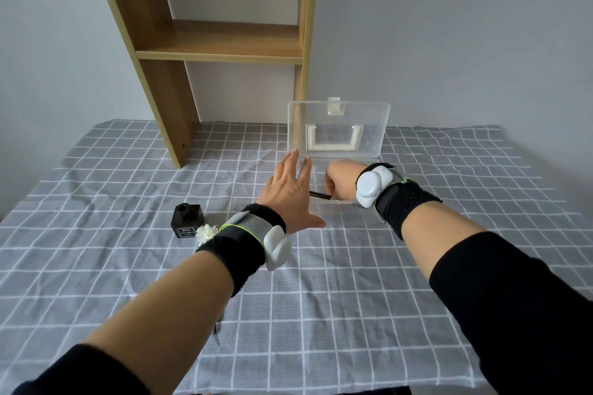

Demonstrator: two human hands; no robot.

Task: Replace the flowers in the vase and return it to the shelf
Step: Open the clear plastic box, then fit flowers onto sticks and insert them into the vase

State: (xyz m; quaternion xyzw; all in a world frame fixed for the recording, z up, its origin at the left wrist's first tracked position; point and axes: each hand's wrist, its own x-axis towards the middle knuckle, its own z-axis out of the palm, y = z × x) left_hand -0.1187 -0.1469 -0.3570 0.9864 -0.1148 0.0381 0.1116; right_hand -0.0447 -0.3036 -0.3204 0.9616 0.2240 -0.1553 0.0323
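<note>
A small black square vase (188, 219) stands on the checked cloth, left of centre, with nothing in its neck. A white flower head (206, 232) lies beside it, its stem hidden under my left wrist. A clear plastic box (324, 199) sits ahead with its lid (369, 128) raised. My left hand (290, 194) is spread flat against the box's left side. My right hand (338, 183) is inside the box, closed around a thin dark stem (319, 195).
A wooden shelf unit (221, 48) stands at the back against the wall, one board bare at mid height. The grey checked cloth (353, 314) covers the whole table. A dark stem end (217, 327) shows under my left forearm.
</note>
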